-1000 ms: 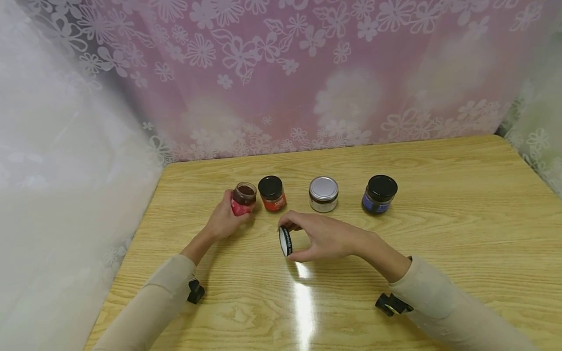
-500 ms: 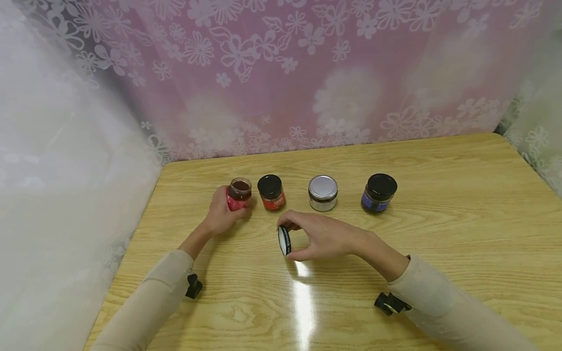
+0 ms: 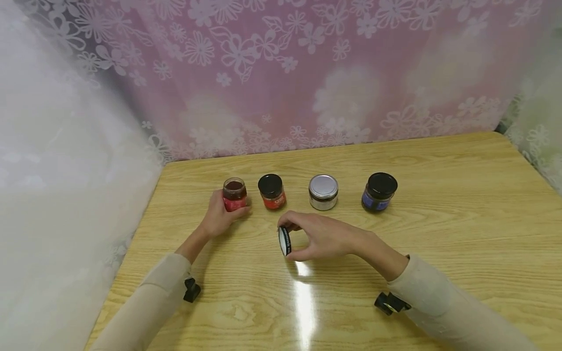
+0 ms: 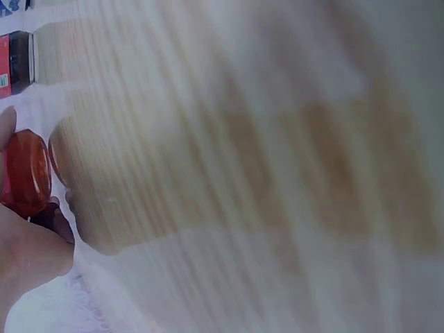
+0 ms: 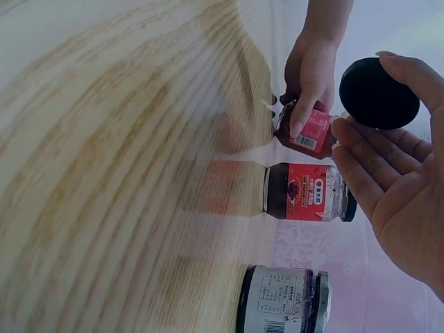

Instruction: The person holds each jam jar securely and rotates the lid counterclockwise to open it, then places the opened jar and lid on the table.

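My left hand [image 3: 219,217] grips an uncapped glass jar [image 3: 234,197] with a pinkish-red label and dark reddish-brown contents, at the left end of the row. Its mouth faces up; in the right wrist view it leans slightly, base close over the tabletop. Between thumb and fingers, my right hand [image 3: 322,236] pinches a black jar lid [image 5: 379,94] by its rim. The lid stands on edge above the table, its white inside facing left in the head view. A black-capped jar with a red label [image 5: 309,192] stands just right of the uncapped jar, beyond the lid.
Farther right in the row are a silver-lidded jar [image 3: 323,193] with a pale label and a black-lidded jar with a blue label [image 3: 379,192]. The wooden table [image 3: 461,209] ends at a pink flowered curtain [image 3: 272,87]; pale sheeting [image 3: 70,195] hangs along the left side.
My left hand has shifted the uncapped jar to the left, widening the gap to the red-labelled jar beside it. My right hand and the lid have stayed nearly still.
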`<state>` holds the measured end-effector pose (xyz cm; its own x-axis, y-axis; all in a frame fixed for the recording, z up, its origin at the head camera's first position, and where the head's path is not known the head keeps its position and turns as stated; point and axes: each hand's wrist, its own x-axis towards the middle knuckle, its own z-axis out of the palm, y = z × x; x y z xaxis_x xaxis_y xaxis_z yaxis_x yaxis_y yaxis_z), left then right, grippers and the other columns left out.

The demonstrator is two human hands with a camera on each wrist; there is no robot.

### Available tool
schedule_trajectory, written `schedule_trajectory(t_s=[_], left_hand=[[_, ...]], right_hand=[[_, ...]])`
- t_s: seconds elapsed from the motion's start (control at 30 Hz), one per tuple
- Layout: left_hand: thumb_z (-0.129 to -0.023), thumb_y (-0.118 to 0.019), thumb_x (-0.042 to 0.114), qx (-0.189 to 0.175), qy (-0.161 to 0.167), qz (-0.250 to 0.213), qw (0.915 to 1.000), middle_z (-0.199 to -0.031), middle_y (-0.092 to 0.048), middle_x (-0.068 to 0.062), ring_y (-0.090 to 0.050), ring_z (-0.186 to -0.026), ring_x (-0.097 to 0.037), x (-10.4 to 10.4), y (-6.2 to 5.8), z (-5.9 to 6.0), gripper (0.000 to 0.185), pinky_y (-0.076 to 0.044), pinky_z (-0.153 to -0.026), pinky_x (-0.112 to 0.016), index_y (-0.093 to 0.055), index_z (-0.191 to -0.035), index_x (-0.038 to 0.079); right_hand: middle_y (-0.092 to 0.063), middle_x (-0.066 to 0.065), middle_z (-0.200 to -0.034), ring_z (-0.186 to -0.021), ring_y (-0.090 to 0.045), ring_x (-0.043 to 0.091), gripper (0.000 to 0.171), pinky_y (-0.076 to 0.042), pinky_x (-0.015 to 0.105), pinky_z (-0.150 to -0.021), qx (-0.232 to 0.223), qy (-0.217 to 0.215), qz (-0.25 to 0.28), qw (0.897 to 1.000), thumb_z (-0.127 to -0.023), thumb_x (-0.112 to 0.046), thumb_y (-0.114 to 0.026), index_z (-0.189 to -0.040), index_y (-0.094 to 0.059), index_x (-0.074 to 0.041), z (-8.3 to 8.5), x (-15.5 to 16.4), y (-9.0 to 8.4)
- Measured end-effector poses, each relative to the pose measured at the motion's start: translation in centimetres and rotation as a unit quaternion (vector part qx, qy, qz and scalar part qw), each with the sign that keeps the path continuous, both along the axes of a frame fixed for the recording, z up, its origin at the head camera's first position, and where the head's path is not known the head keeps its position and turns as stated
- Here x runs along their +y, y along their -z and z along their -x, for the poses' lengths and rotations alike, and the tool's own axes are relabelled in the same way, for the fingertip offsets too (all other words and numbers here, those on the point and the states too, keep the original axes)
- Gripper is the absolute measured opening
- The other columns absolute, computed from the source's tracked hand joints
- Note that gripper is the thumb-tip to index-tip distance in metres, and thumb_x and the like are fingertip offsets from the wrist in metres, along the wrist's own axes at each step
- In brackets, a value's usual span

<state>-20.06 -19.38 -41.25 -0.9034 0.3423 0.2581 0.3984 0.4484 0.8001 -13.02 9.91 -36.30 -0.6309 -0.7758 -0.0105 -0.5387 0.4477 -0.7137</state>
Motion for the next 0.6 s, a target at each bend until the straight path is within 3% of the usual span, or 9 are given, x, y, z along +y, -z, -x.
schedule_trajectory(t_s=[0.23, 0.4, 0.6], left_hand=[[-0.077, -0.081, 0.010, -0.017, -0.012, 0.027, 0.9994, -0.094, -0.066, -0.009, -0.061, -0.084, -0.018, -0.8, 2.2, 1.1, 0.035, -0.050, -0.073, -0.034, -0.062, -0.106, 0.000], [-0.078, -0.081, 0.014, -0.042, -0.022, 0.031, 0.9984, -0.095, -0.065, -0.004, -0.061, -0.085, -0.016, -1.0, 2.2, 1.3, 0.036, -0.050, -0.077, -0.038, -0.063, -0.107, 0.004], [-0.080, -0.079, 0.010, -0.050, 0.002, 0.010, 0.9987, -0.101, -0.066, -0.010, -0.061, -0.088, -0.018, -1.2, 1.9, 1.2, 0.037, -0.050, -0.078, -0.039, -0.061, -0.111, 0.000]], right_hand=[[-0.054, -0.010, -0.121, -0.118, -0.049, 0.006, 0.058, -0.037, 0.026, -0.100, 0.002, -0.003, -0.003, 1.000, -0.084, -0.038, -0.073, -0.130, -0.047, -0.014, 0.1, 0.0, 0.1], [-0.054, -0.011, -0.119, -0.117, -0.049, 0.005, 0.055, -0.038, 0.027, -0.100, 0.002, -0.006, -0.003, 1.000, -0.084, -0.038, -0.073, -0.128, -0.047, -0.019, 0.0, -0.1, 0.1], [-0.054, -0.011, -0.120, -0.117, -0.049, 0.005, 0.055, -0.039, 0.029, -0.099, -0.003, -0.009, -0.006, 1.000, -0.084, -0.039, -0.072, -0.129, -0.047, -0.020, -0.1, -0.2, 0.0]])
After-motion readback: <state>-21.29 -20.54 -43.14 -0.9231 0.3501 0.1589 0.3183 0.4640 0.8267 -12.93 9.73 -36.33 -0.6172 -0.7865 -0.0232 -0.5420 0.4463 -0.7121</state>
